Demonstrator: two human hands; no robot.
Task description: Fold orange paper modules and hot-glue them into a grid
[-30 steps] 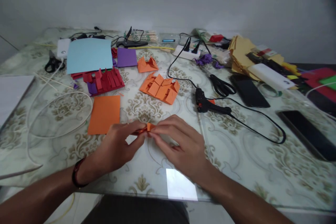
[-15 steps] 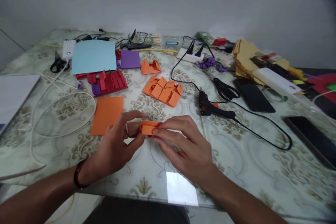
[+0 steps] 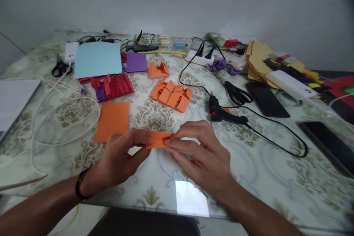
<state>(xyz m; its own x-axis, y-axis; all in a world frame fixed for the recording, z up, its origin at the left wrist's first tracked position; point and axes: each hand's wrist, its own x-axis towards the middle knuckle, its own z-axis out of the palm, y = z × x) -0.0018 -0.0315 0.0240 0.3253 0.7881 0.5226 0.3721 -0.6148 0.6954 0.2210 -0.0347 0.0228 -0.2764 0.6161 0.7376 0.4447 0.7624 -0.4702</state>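
Observation:
A small folded piece of orange paper [image 3: 158, 140] is held above the table between both hands. My left hand [image 3: 121, 156] pinches its left end with thumb and fingers. Its right end is between the thumb and fingers of my right hand [image 3: 203, 155]. Flat orange paper [image 3: 113, 120] lies beside my left hand. Beyond the hands are a folded orange piece with several flaps [image 3: 172, 96] and a smaller folded orange piece [image 3: 158, 70]. Folded red strips [image 3: 117, 86] lie at the left.
A black glue gun [image 3: 226, 114] with its cable, black scissors [image 3: 238, 94] and two dark phones [image 3: 267, 99] lie at the right. Light blue paper [image 3: 98, 59], purple paper [image 3: 136, 62] and a white power strip [image 3: 199, 58] are at the back. A white cable [image 3: 66, 143] loops at the left.
The held orange paper has turned so that a wider face shows. My left hand's fingers have closed in on its left end, and my right hand has shifted slightly right.

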